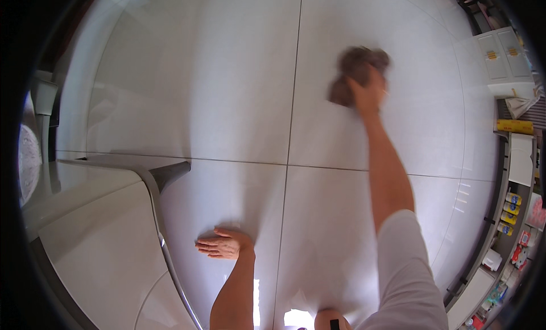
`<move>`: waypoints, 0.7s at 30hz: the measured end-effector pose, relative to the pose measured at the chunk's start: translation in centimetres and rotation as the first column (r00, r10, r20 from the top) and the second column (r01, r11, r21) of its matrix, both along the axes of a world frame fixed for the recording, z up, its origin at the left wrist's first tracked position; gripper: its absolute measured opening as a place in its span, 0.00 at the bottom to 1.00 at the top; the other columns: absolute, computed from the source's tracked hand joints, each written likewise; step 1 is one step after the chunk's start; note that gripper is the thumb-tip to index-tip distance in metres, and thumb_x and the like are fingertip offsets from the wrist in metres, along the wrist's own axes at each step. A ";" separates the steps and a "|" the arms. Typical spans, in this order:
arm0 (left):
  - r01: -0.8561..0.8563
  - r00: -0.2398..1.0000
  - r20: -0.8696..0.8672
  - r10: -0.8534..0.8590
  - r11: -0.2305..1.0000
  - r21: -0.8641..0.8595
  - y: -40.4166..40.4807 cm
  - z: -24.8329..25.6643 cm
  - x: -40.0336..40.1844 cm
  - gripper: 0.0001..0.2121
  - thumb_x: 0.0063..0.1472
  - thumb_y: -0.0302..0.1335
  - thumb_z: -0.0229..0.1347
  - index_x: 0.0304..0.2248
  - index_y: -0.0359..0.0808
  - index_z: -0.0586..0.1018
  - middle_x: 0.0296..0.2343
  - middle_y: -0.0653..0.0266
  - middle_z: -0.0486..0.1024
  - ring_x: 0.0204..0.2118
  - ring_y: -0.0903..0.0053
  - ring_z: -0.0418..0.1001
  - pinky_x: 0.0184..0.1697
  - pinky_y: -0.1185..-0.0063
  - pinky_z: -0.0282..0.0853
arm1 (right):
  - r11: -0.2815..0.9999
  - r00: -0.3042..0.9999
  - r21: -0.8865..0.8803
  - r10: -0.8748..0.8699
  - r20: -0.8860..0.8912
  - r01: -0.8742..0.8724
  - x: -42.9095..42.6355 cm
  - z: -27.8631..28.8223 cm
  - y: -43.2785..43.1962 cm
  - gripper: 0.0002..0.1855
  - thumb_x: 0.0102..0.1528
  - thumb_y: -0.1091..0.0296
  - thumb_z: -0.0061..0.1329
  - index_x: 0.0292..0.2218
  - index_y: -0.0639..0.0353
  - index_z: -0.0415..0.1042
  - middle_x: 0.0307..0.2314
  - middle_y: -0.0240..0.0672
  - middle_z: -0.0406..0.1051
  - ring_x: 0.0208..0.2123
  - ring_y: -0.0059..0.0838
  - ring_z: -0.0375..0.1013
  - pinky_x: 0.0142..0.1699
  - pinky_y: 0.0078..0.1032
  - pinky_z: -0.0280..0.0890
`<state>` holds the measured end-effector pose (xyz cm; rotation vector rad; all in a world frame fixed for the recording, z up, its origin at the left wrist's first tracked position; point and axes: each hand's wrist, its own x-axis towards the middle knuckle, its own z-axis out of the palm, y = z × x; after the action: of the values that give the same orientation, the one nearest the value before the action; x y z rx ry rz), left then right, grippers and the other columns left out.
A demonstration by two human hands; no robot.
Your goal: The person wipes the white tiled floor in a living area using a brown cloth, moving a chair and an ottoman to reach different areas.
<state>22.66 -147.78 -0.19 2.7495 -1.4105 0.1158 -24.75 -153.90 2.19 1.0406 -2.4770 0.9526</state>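
Note:
On the glossy tiled floor (pixel 239 95), my right hand (pixel 372 89) presses down a bunched dark brown cloth (pixel 356 65); both are blurred, and my arm reaches far forward. The cloth spreads ahead of and to the left of my fingers. My left hand (pixel 222 244) lies flat on the floor at the lower left, palm down, with nothing in it. It is beside the pale glossy panel of a piece of furniture.
The pale furniture (pixel 98 227) has a dark leg (pixel 170 174) standing on the floor at the left. Along the right are a white cabinet (pixel 497 57), a yellow box (pixel 515 126) and a low shelf unit with several yellow cans (pixel 510 208). My knee (pixel 326 319) shows at the bottom.

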 end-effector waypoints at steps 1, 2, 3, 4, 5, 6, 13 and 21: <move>0.003 1.000 -0.003 -0.003 1.000 0.002 0.2 -0.1 -0.6 0.33 0.63 0.48 0.26 0.58 0.30 0.44 0.59 0.53 0.39 0.62 0.62 0.36 0.61 0.64 0.36 | 1.000 1.000 0.007 0.023 0.011 -0.023 1.4 -0.1 -4.1 0.34 0.36 0.60 0.59 0.47 0.59 0.66 0.42 0.43 0.67 0.46 0.44 0.63 0.52 0.36 0.56; 0.004 1.000 -0.002 -0.004 1.000 0.001 0.2 -0.2 -0.4 0.33 0.63 0.48 0.26 0.58 0.30 0.44 0.59 0.53 0.39 0.62 0.62 0.36 0.61 0.64 0.36 | 0.994 0.994 -0.015 0.105 0.026 -0.105 4.3 1.0 -8.2 0.33 0.34 0.62 0.58 0.43 0.60 0.68 0.40 0.44 0.69 0.43 0.45 0.65 0.49 0.37 0.58; 0.005 1.000 -0.013 -0.005 0.999 0.032 0.4 -0.4 -0.8 0.33 0.63 0.48 0.26 0.58 0.31 0.44 0.59 0.53 0.39 0.62 0.62 0.36 0.61 0.64 0.36 | 0.988 0.984 0.008 0.153 0.086 -0.155 5.9 1.5 -11.2 0.30 0.31 0.62 0.58 0.39 0.59 0.70 0.36 0.44 0.70 0.39 0.45 0.67 0.47 0.38 0.59; 0.002 1.000 -0.013 -0.001 0.998 0.063 0.5 -0.4 -1.1 0.33 0.63 0.49 0.26 0.58 0.31 0.44 0.59 0.53 0.39 0.62 0.62 0.36 0.61 0.64 0.36 | 0.982 0.981 -0.006 0.191 -0.023 -0.191 8.1 1.6 -13.5 0.26 0.31 0.64 0.57 0.37 0.55 0.72 0.32 0.43 0.71 0.36 0.44 0.68 0.45 0.36 0.61; 0.000 1.000 -0.006 0.000 0.998 0.066 0.5 -0.4 -0.9 0.33 0.63 0.49 0.26 0.58 0.31 0.44 0.59 0.53 0.39 0.62 0.62 0.36 0.61 0.64 0.36 | 0.949 0.948 0.012 0.314 0.060 -0.315 10.4 2.3 -15.2 0.25 0.31 0.67 0.57 0.37 0.50 0.72 0.30 0.42 0.70 0.35 0.43 0.69 0.45 0.36 0.60; 0.012 1.000 -0.001 -0.012 0.998 0.059 0.6 -0.5 -0.9 0.33 0.63 0.49 0.25 0.58 0.31 0.44 0.59 0.53 0.39 0.62 0.62 0.36 0.61 0.64 0.36 | 0.918 0.913 0.023 0.391 0.115 -0.396 12.0 2.4 -15.9 0.27 0.32 0.68 0.57 0.39 0.46 0.71 0.31 0.40 0.70 0.39 0.38 0.67 0.48 0.38 0.58; 0.018 0.999 0.026 -0.019 0.999 0.036 0.7 -1.0 0.2 0.33 0.63 0.50 0.25 0.58 0.31 0.44 0.59 0.53 0.39 0.62 0.62 0.37 0.61 0.64 0.37 | 0.788 0.935 -0.615 0.191 0.299 0.036 3.9 3.8 0.8 0.36 0.33 0.71 0.56 0.48 0.60 0.65 0.45 0.38 0.65 0.48 0.35 0.63 0.54 0.32 0.56; 0.031 1.000 0.001 -0.031 0.999 0.016 0.9 -0.7 -0.2 0.33 0.63 0.49 0.25 0.58 0.30 0.43 0.59 0.51 0.40 0.62 0.61 0.37 0.61 0.64 0.35 | 0.656 0.594 0.325 -0.755 0.278 0.681 -10.9 0.9 16.8 0.48 0.37 0.37 0.54 0.57 0.40 0.53 0.51 0.43 0.59 0.55 0.45 0.54 0.56 0.38 0.54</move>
<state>22.44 -146.89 -0.84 2.7394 -1.4601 0.1053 -35.68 -137.05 3.13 -0.2402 -2.9366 0.6884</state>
